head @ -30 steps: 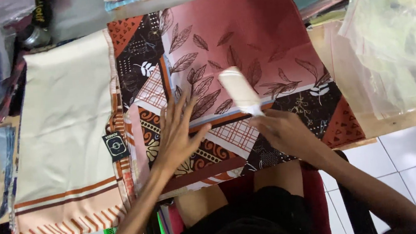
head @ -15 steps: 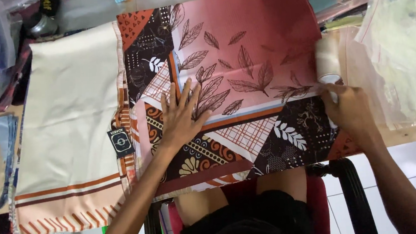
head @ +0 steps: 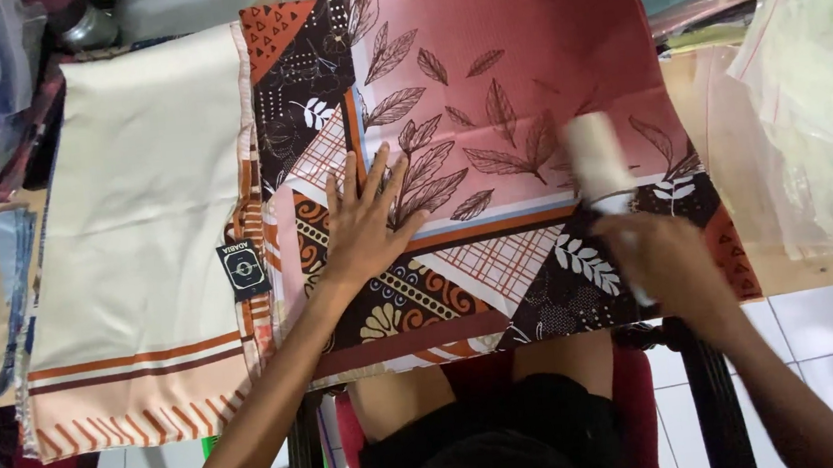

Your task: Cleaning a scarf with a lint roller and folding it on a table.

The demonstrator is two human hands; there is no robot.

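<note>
A folded red and brown patterned scarf [head: 482, 68] with leaf prints lies on the table in front of me. My left hand [head: 367, 220] presses flat on it near its middle, fingers spread. My right hand [head: 661, 255] grips the handle of a white lint roller [head: 597, 160], whose roll rests on the scarf's right side. The right hand and roller are motion-blurred.
A cream scarf [head: 142, 198] with orange striped border and a small black tag [head: 242, 270] lies to the left. Clear plastic bags [head: 825, 78] are piled at the right, more packaged fabrics at far left. A wooden table edge [head: 801, 271] and white floor tiles show lower right.
The lint roller went from the scarf's middle to its right edge, then came back left onto the scarf. My left hand stays pressed on the fabric.
</note>
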